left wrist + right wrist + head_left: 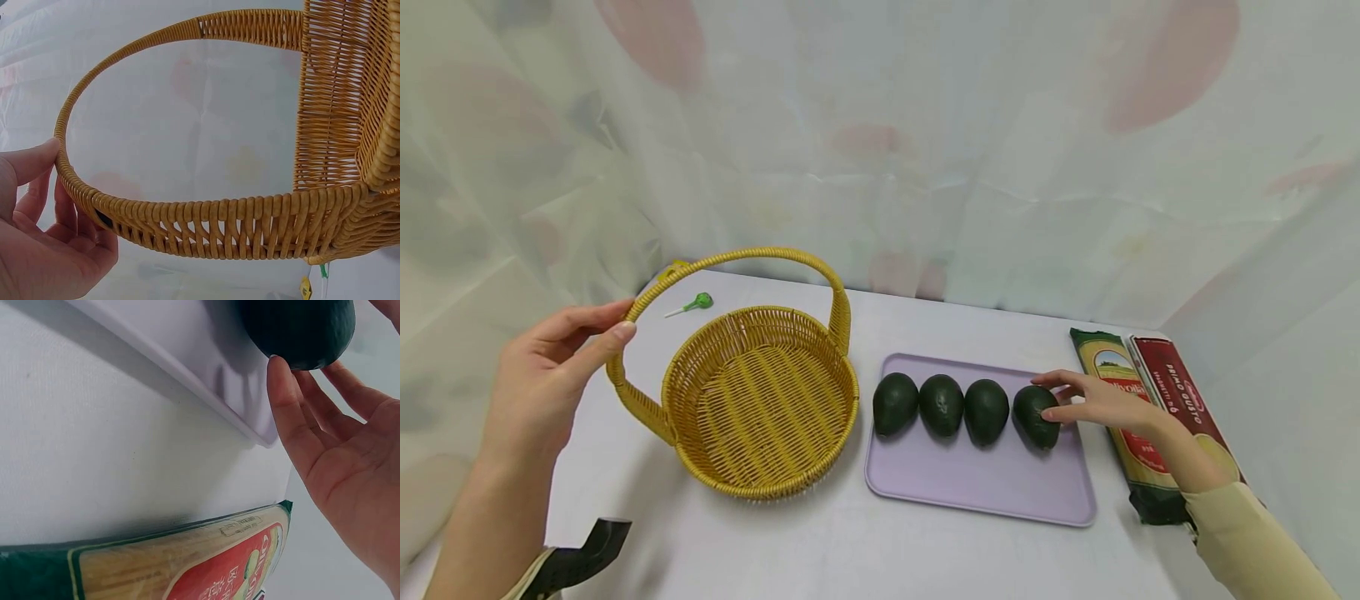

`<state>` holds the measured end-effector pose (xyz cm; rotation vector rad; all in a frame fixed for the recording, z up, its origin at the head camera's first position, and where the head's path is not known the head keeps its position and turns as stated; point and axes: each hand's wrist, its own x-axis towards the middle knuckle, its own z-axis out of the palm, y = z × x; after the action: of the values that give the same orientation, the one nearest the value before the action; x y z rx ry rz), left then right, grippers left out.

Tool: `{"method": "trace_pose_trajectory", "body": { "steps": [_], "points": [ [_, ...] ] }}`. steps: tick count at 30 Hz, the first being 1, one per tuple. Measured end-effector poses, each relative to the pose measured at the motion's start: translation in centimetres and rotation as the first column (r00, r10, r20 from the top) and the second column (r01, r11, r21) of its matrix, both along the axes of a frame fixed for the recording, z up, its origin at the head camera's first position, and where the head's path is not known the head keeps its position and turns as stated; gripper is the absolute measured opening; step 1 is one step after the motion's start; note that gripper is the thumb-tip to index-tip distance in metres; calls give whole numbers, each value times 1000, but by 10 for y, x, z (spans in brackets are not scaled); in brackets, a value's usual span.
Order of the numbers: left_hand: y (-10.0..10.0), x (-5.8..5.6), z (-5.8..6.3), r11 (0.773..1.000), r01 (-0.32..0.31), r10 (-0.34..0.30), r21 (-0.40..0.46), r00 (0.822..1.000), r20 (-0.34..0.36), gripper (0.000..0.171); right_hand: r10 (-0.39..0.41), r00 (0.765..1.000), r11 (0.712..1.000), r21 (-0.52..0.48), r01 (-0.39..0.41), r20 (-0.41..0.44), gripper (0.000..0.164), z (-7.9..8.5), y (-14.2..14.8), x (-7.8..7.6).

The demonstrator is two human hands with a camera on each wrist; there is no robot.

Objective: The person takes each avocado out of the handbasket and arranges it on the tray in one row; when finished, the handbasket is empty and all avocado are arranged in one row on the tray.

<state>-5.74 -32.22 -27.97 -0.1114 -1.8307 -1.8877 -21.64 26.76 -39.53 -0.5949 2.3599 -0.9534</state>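
Observation:
At the left, my left hand (553,367) pinches the handle of a yellow woven basket (760,487) between thumb and fingers. The basket tips slightly toward me and nothing lies inside it. In the left wrist view the thumb and fingertips meet the top of the handle (206,228). My right hand (1101,404) holds the rightmost dark green avocado (1033,419) over the lilac tray (970,479), thumb and fingers around its sides. The right wrist view shows the fingertips against this avocado (306,331). Three more avocados (942,406) lie in a row to its left.
Two packs of spaghetti, a green-and-yellow one (1138,446) and a red one (1176,383), lie right of the tray under my right forearm. A green lollipop (702,301) and a yellow item (672,270) lie behind the basket. A patterned curtain (880,167) hangs behind the white table.

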Motion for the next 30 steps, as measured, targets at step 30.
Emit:
{"method": "trace_pose_trajectory", "body": {
  "steps": [30],
  "points": [
    [3,-1,1,999,-28,28,-20,999,19,26,-68,981,997,-57,59,-180,42,-1,-6,9]
  ]
}}
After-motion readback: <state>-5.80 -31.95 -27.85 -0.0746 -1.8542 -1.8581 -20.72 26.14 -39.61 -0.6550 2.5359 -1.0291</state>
